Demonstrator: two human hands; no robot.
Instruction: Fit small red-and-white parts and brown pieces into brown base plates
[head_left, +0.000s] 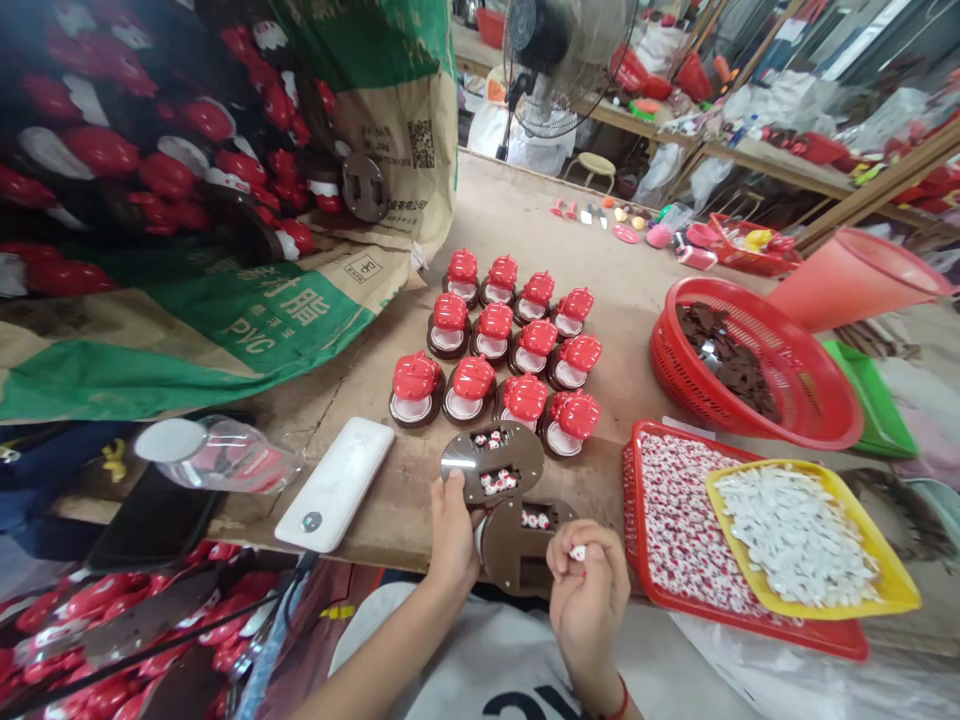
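My left hand [452, 530] grips the left edge of a round brown plastic base [516, 548] at the table's front edge. A second brown base [492, 463] lies just above it, with small red-and-white pieces in its two slots. Small red-and-white pieces also sit in the upper slot of the held base. My right hand [589, 590] is closed in a pinch on a small white-and-red piece [577, 552] beside the held base. Behind them stand rows of finished red-topped toys [499, 345] on brown bases.
A red tray [675, 600] of small red-and-white pieces carries a yellow tray [896, 590] of white pieces at right. A red basket [817, 420] holds brown parts. A white power bank [335, 483], a clear bottle [217, 455] and a big sack [225, 200] of toys lie left.
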